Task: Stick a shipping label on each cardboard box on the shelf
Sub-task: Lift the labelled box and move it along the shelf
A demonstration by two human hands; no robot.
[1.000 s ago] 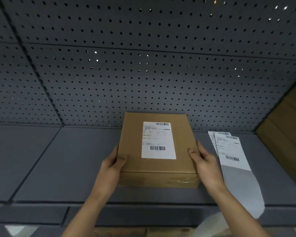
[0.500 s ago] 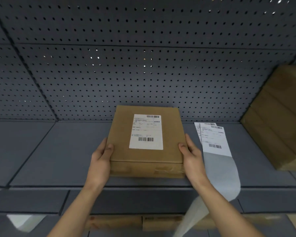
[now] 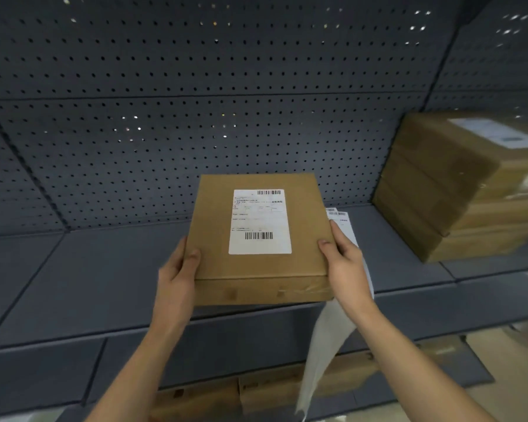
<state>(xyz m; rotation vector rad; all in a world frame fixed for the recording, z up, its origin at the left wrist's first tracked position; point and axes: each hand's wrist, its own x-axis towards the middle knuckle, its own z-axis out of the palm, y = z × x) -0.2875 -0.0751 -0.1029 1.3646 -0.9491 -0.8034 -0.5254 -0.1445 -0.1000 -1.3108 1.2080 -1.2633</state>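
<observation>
at the shelf (image 3: 89, 284), left hand (image 3: 177, 269) and right hand (image 3: 345, 263) clasp the small box (image 3: 307, 214), thumbs on top; its label (image 3: 259, 222) is stuck, spare labels (image 3: 343, 219) lie beside

The left hand (image 3: 177, 275) and the right hand (image 3: 345, 266) carried the box (image 3: 214, 239) a little to the right. It rose higher against the back wall (image 3: 134, 147) of the shelf (image 3: 104, 284) than one second before. The box and the right hand came in front of the strip of labels (image 3: 347, 227). At the right, the large box (image 3: 457, 193) came more into view, and the white label (image 3: 494, 134) on its top showed.
</observation>
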